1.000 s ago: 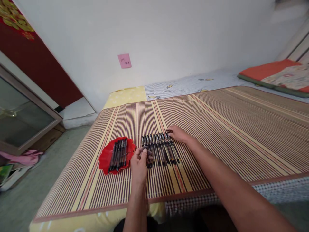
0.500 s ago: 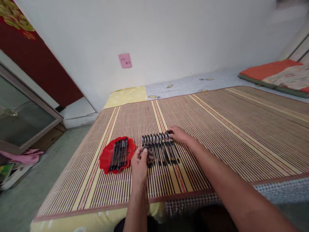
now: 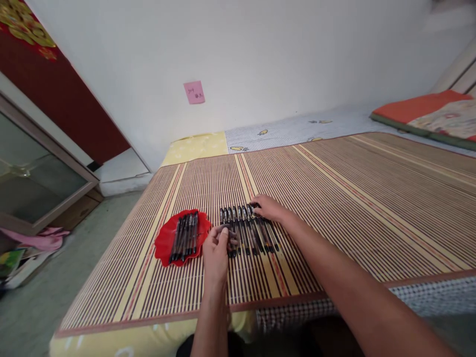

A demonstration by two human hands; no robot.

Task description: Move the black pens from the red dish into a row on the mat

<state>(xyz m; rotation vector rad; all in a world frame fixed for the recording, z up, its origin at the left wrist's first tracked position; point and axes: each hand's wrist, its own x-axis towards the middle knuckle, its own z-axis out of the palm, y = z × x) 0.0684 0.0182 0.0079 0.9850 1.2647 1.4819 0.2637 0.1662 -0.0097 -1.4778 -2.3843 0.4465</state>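
Note:
A row of several black-capped pens (image 3: 243,233) lies side by side on the striped mat, caps toward the wall. My right hand (image 3: 269,207) rests over the caps at the row's right end, its fingers loosely bent and covering some of them; no pen is lifted. At the row's left end, my left hand (image 3: 217,243) has its thumb apart from its fingers, which reach across the lower part of the nearest pens. To the left of that hand is a red wavy-edged plate (image 3: 163,243) with several more pens (image 3: 185,235) lying in it.
The striped mat (image 3: 334,208) covers a bed with patterned sheets. Folded orange and floral bedding (image 3: 420,111) sits at the far right. A pink note (image 3: 194,92) is stuck on the white wall. On the left are a glass-panelled door (image 3: 37,173) and a pink cloth (image 3: 40,240) on the floor.
My right hand has shifted slightly left, further over the caps at the row's right end. My left hand and the pens look almost the same; the view has moved a little.

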